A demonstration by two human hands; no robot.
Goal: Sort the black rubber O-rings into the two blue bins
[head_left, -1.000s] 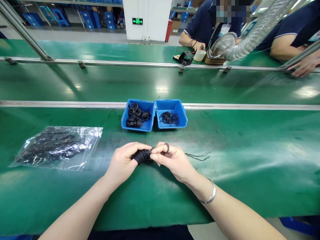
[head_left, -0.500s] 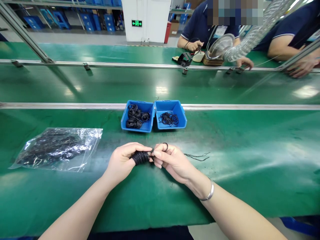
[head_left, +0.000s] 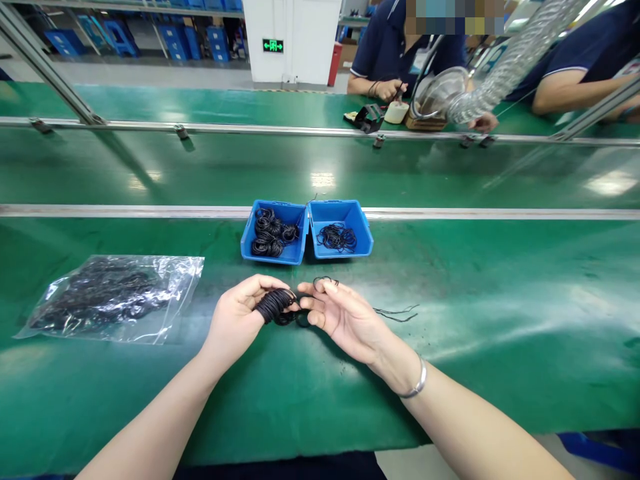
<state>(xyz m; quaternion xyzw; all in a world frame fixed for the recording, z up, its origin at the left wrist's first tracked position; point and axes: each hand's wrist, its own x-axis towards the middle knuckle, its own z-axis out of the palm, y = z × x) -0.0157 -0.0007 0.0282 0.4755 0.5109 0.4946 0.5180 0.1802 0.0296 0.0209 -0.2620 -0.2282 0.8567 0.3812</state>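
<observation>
My left hand (head_left: 239,315) is closed around a bundled coil of thin black cord (head_left: 274,305), and loops of it hang out on the right side. Close beside it, my right hand (head_left: 345,317) has its fingers partly spread. A thin strand of the cord curves over its thumb and fingertips; the exact grip is hard to make out. Several thin black cord ends (head_left: 397,313) lie on the green table to the right of that hand. Beyond my hands, a blue bin (head_left: 246,250) contains several black coils. A second blue bin (head_left: 367,243) touches it and holds looser black loops.
On the left lies a clear plastic bag (head_left: 180,287) of black cords. A white strip (head_left: 450,214) runs across the table behind the bins. Farther back are a metal rail (head_left: 250,129), a ducted hood (head_left: 480,97) and two people working.
My right fingers have opened out from a tight pinch at the coil and drawn slightly away. The coil has tilted in my left hand, with loops now drooping below it.
</observation>
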